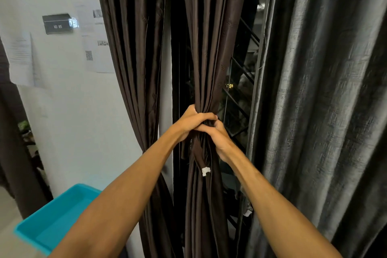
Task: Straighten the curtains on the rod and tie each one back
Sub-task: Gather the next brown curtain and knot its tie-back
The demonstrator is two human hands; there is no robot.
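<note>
Brown satin curtain (206, 48), centre frame, is bunched at mid-height; left hand (191, 124) and right hand (221, 138) both curl tightly round it. Tying seems underway; next, the dangling tie-back strip (199, 159) needs wrapping and knotting.

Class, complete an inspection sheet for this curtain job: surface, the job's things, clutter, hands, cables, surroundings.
Surface: nothing seen.
Job's things: middle brown curtain bunched at mid-height; a brown strip with a white tag hangs just below the hands; left brown curtain hangs beside it; grey curtain hangs loose at the right.
Clutter: turquoise tray at lower left.
Hands: left hand and right hand both grip the bunched middle brown curtain, touching each other.
Cables: nothing seen.
Surroundings: white wall with papers and a black sign; window grille behind the curtains.
</note>
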